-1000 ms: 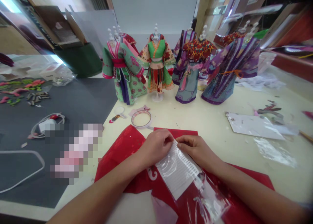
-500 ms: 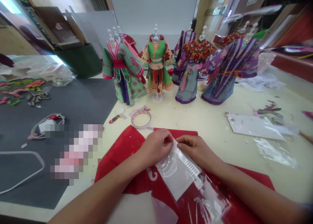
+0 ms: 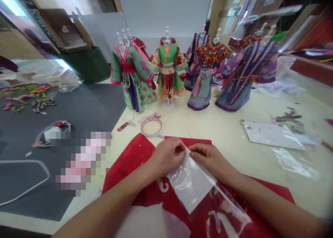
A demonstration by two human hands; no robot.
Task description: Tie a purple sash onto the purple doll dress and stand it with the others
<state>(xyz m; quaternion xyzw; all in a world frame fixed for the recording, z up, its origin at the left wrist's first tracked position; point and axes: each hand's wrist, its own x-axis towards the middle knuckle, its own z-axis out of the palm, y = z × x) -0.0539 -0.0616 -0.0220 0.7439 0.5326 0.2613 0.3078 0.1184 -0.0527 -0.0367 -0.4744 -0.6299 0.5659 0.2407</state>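
Note:
Both hands meet over red fabric (image 3: 130,161) spread across the near table. My left hand (image 3: 170,155) is closed, pinching the top edge of a clear plastic bag (image 3: 179,193). Just to its right, my right hand (image 3: 208,156) pinches the same edge between thumb and fingers. Inside the bag sits a white printed card (image 3: 192,186), with a small shiny piece (image 3: 215,221) lower down. The bag slants toward the lower right across the cloth. Palms and some fingertips are hidden from view.
Small dressed mannequins in green (image 3: 132,75) and purple (image 3: 239,82) costumes stand behind the hands. A tape roll (image 3: 151,126) lies before them. At the right are a white card (image 3: 273,135) and a crumpled clear bag (image 3: 295,161). A coiled cable (image 3: 52,134) rests on the dark mat (image 3: 88,103).
Both hands keep their pinch on the bag's top edge. The bag's lower part has shifted slightly and its glare has changed. The whole view has moved a little.

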